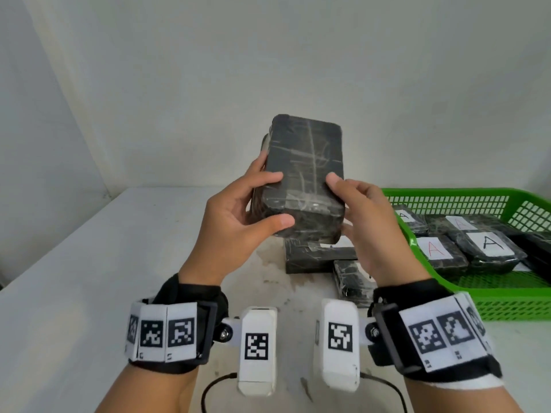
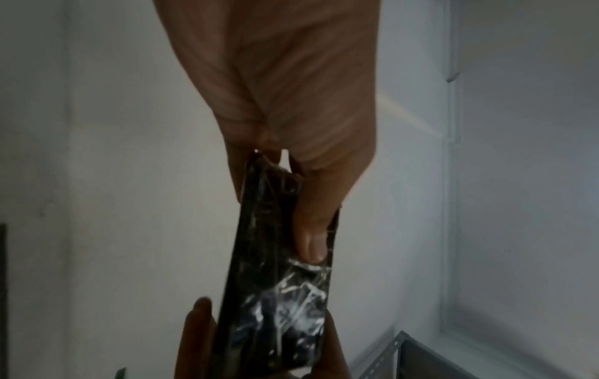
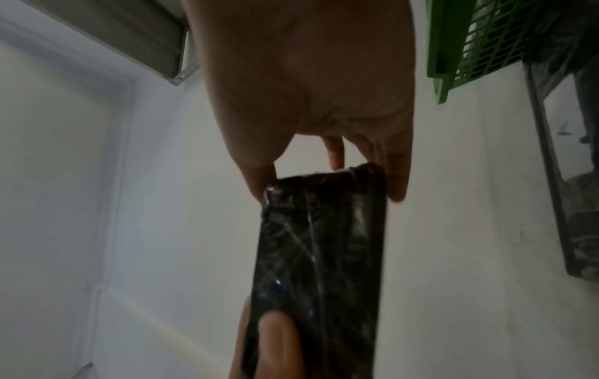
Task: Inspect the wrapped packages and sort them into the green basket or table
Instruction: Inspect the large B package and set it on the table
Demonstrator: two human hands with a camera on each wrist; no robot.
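Observation:
A black plastic-wrapped package (image 1: pixel 304 171) is held up in the air above the white table (image 1: pixel 89 263), its plain dark face turned toward me with no label showing. My left hand (image 1: pixel 238 210) grips its left side, thumb on the front and fingers behind. My right hand (image 1: pixel 366 222) grips its right lower corner, thumb on the front. The left wrist view shows the package (image 2: pixel 278 282) edge-on with my thumb on it; the right wrist view shows the package (image 3: pixel 324 256) pinched between thumb and fingers. The green basket (image 1: pixel 447 195) stands at the right.
Two more black packages (image 1: pixel 316 257) (image 1: pixel 351 278) lie on the table under my hands. Several packages with white "A" labels (image 1: pixel 489 248) lie in the basket. A plain wall stands behind the table. The basket's corner (image 3: pixel 453 51) shows in the right wrist view.

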